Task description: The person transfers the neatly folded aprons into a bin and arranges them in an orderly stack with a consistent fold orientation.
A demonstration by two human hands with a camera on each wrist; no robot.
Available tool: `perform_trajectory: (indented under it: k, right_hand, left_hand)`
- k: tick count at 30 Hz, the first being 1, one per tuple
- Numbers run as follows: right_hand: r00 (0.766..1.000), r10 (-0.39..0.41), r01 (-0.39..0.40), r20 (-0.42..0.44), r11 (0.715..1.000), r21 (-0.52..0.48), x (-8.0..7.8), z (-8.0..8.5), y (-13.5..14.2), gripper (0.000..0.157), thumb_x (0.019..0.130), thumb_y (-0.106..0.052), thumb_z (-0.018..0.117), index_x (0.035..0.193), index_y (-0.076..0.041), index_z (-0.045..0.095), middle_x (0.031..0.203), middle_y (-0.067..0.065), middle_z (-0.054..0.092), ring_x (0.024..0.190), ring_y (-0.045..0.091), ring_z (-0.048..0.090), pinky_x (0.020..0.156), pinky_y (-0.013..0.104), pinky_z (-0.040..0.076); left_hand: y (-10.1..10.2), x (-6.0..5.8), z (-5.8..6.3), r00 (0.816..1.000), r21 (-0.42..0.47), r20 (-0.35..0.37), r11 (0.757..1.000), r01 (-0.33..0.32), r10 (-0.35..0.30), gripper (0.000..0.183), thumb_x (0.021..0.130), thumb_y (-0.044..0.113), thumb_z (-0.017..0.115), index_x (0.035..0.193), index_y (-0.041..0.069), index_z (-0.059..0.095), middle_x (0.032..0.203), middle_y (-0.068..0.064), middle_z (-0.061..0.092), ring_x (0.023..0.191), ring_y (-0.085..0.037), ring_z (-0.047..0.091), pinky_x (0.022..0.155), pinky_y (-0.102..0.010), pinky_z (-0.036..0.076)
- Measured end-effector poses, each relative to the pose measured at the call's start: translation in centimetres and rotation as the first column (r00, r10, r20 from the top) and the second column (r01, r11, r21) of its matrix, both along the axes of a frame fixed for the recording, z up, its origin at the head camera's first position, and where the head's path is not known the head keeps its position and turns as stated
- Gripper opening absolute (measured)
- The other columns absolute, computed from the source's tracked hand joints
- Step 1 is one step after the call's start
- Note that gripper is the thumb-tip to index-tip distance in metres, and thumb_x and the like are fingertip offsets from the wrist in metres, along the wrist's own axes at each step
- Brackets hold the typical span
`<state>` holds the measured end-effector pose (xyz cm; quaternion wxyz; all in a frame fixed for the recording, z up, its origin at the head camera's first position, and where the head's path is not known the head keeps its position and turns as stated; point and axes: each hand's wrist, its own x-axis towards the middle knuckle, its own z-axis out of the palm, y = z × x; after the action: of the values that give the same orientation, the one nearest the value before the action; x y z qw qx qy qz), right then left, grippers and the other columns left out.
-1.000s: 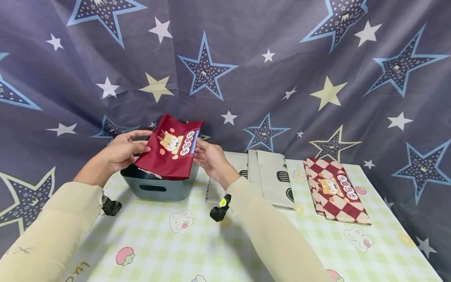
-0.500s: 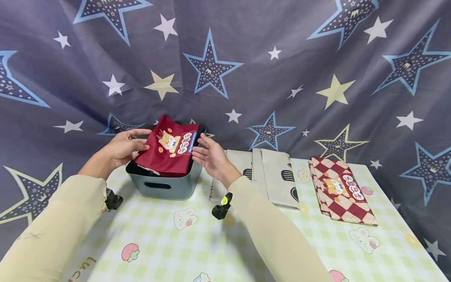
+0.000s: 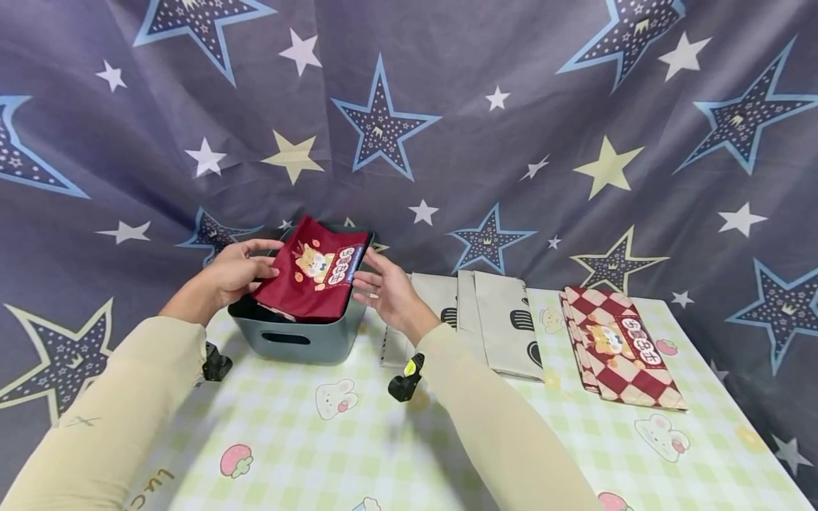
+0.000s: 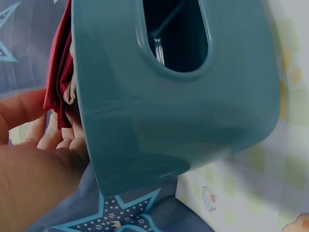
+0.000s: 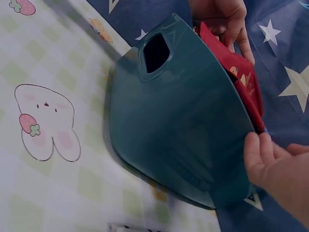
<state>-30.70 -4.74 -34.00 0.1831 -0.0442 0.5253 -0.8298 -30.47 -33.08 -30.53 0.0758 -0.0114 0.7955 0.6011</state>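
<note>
A folded dark red cloth [image 3: 300, 297] with a cartoon dog print lies over the mouth of a grey-green plastic bin [image 3: 335, 344]. My left hand [image 3: 235, 275] pinches the cloth's left edge, thumb on top and fingers beneath; in the left wrist view the folded layers [image 4: 57, 82] sit between thumb and fingers beside the rim. At the other side, my right hand [image 3: 391, 294] has its fingers extended along the bin's right rim, by the cloth's blue-labelled edge. The right wrist view shows those fingertips [image 5: 252, 145] against the bin's outer wall. Most of the bin's inside is hidden under the cloth.
Right of the bin lies a folded off-white cloth [image 3: 501, 323] with black prints, partly behind my right forearm. Further right is a folded red-and-cream checked cloth [image 3: 620, 348]. A starry curtain [image 3: 409, 106] hangs behind the table, which has a green checked cover [image 3: 307, 454].
The red cloth has settled lower over the bin and shifted slightly right since half a second ago, the left hand moving with it. The right hand has moved from the cloth's edge to the rim.
</note>
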Motion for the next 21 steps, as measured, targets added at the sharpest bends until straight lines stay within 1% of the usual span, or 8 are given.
perform_trajectory:
  k: [2, 5, 8, 9, 11, 16, 18, 21]
  right_hand:
    - [0.998, -0.056, 0.058, -0.027, 0.996, 0.067, 0.1, 0.1, 0.0, 0.06, 0.106, -0.038, 0.053, 0.154, -0.003, 0.043, 0.147, 0.027, 0.05, 0.119, 0.032, 0.06, 0.105, 0.046, 0.05]
    - [0.99, -0.127, 0.135, -0.059, 0.978, 0.159, 0.1, 0.2, 0.1, 0.055, 0.107, -0.033, 0.053, 0.151, -0.001, 0.046, 0.144, 0.026, 0.053, 0.102, 0.027, 0.063, 0.099, 0.044, 0.054]
    - [0.987, -0.147, 0.157, -0.064, 0.97, 0.185, -0.1, 0.0, 0.5, 0.054, 0.108, -0.033, 0.052, 0.151, -0.001, 0.045, 0.141, 0.025, 0.055, 0.106, 0.03, 0.064, 0.1, 0.047, 0.053]
    - [0.987, -0.147, 0.156, -0.061, 0.97, 0.184, -0.1, -0.1, 0.6, 0.055, 0.108, -0.033, 0.052, 0.151, -0.001, 0.045, 0.14, 0.024, 0.056, 0.111, 0.033, 0.063, 0.102, 0.049, 0.052]
    - [0.988, -0.145, 0.153, -0.055, 0.971, 0.184, 0.0, -0.1, 0.8, 0.054, 0.108, -0.033, 0.051, 0.151, -0.001, 0.045, 0.138, 0.023, 0.058, 0.119, 0.038, 0.061, 0.104, 0.051, 0.05]
    - [0.992, -0.108, 0.118, -0.061, 0.974, 0.191, 0.3, -0.2, 1.1, 0.053, 0.109, -0.033, 0.049, 0.151, -0.001, 0.045, 0.139, 0.023, 0.059, 0.126, 0.04, 0.058, 0.104, 0.05, 0.05]
    - [0.993, -0.096, 0.108, -0.072, 0.976, 0.191, 0.3, -0.3, 1.3, 0.053, 0.109, -0.033, 0.049, 0.151, 0.0, 0.045, 0.139, 0.024, 0.058, 0.122, 0.038, 0.06, 0.103, 0.049, 0.051]
    - [0.992, -0.087, 0.104, -0.094, 0.976, 0.192, 0.4, -0.5, 1.5, 0.052, 0.11, -0.032, 0.049, 0.15, 0.0, 0.045, 0.139, 0.026, 0.058, 0.107, 0.028, 0.065, 0.101, 0.047, 0.053]
  left_hand:
    - [0.2, 0.0, 0.1, 0.999, -0.103, -0.038, 0.995, -0.013, 0.01, 0.061, 0.099, -0.003, 0.056, 0.155, 0.005, 0.034, 0.131, -0.014, 0.064, 0.089, -0.007, 0.066, 0.071, -0.026, 0.057]
    - [0.7, 0.3, 0.3, 0.996, -0.286, -0.094, 0.958, -0.021, -0.006, 0.054, 0.101, 0.002, 0.053, 0.153, 0.0, 0.039, 0.145, -0.028, 0.052, 0.104, -0.019, 0.065, 0.078, -0.027, 0.056]
    - [1.3, 0.6, 0.6, 0.993, -0.398, -0.113, 0.918, -0.01, -0.038, 0.05, 0.104, 0.006, 0.053, 0.151, -0.002, 0.041, 0.144, -0.03, 0.05, 0.121, -0.034, 0.058, 0.094, -0.035, 0.055]
    - [1.5, 0.7, 0.7, 0.993, -0.402, -0.11, 0.916, -0.003, -0.045, 0.05, 0.104, 0.008, 0.053, 0.151, -0.002, 0.041, 0.144, -0.03, 0.049, 0.124, -0.039, 0.056, 0.097, -0.039, 0.055]
    - [1.7, 0.8, 0.8, 0.994, -0.395, -0.103, 0.919, 0.003, -0.048, 0.048, 0.105, 0.009, 0.053, 0.151, -0.002, 0.042, 0.143, -0.029, 0.05, 0.124, -0.039, 0.056, 0.098, -0.041, 0.054]
    - [1.9, 1.0, 0.7, 0.995, -0.357, -0.086, 0.934, 0.013, -0.047, 0.045, 0.107, 0.008, 0.049, 0.15, -0.003, 0.043, 0.139, -0.028, 0.053, 0.121, -0.037, 0.058, 0.092, -0.034, 0.057]
    - [1.9, 1.1, 0.5, 0.995, -0.347, -0.084, 0.938, 0.019, -0.051, 0.045, 0.107, 0.009, 0.048, 0.15, -0.004, 0.042, 0.138, -0.028, 0.054, 0.119, -0.034, 0.059, 0.092, -0.035, 0.057]
    - [2.0, 1.3, 0.4, 0.995, -0.336, -0.086, 0.942, 0.022, -0.054, 0.044, 0.107, 0.009, 0.049, 0.149, -0.005, 0.043, 0.138, -0.027, 0.055, 0.115, -0.031, 0.061, 0.093, -0.035, 0.057]
